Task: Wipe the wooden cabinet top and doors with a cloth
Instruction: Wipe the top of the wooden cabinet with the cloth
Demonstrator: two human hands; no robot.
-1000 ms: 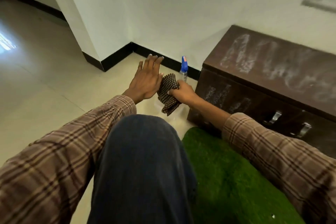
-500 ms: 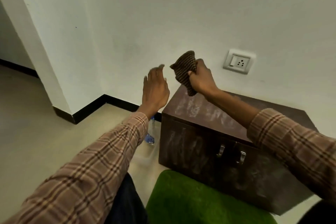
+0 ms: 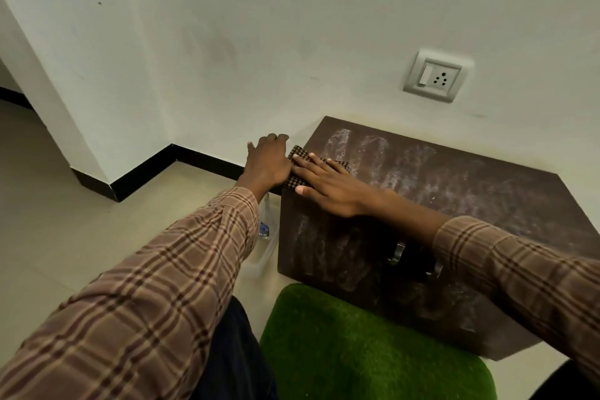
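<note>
The head camera showed the cloth (image 3: pixel 300 169) lying flat on the left front corner of the cabinet top (image 3: pixel 454 178). Half a second before, the right hand (image 3: pixel 328 187) had held it bunched up in the air above the cabinet. A second before, it was down low by the floor. So the cloth had only just landed on the wood, and the wiping looked ready to start.

The right hand lay on top of the cloth with its fingers (image 3: pixel 306 166) spread out flat, pressing down and not closed around it. The left hand (image 3: pixel 268 161) reached past the left edge of the cabinet, open, with its fingers near the wall. It touched the edge of the cloth or sat just beside it; I could not tell which.

The cloth was small, soft and thin, with a tiny dark and light check pattern. The cabinet was a dark brown wooden box with hard, flat sides. White dusty streaks covered the top and the doors (image 3: pixel 341 256), so nearly all the cleaning was still to do. A shiny metal handle (image 3: pixel 397 252) showed on the front.

A clear spray bottle (image 3: pixel 264 234) stood on the pale, smooth floor (image 3: pixel 81 221) just left of the cabinet. A fuzzy green mat (image 3: pixel 357 351) lay in front.
</note>
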